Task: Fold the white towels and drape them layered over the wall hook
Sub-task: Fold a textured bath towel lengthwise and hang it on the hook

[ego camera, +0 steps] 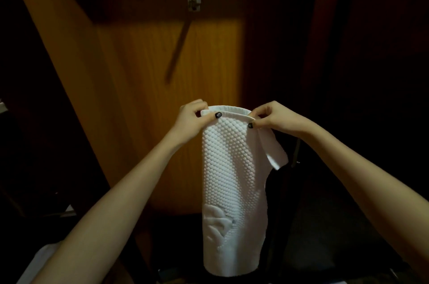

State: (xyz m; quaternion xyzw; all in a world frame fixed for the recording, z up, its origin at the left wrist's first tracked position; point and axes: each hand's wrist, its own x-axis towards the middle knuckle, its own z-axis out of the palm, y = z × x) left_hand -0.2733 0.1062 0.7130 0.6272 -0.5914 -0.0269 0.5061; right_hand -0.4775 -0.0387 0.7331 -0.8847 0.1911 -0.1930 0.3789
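Note:
A white towel (232, 179) with a bumpy weave hangs folded lengthwise in front of me, a raised pattern near its lower left. My left hand (193, 119) pinches its top left corner and my right hand (270, 119) pinches the top right corner, both at the hemmed upper edge. A loose flap of the towel droops below my right hand. A small metal wall hook (194, 1) sits high on the wooden panel (162, 98), well above the towel, with nothing on it.
A dark slanted strip, perhaps the hook's shadow, (177, 49) runs down the panel below the hook. Dark furniture fills the right and left sides. Something white (39, 260) lies at the lower left beneath my left forearm.

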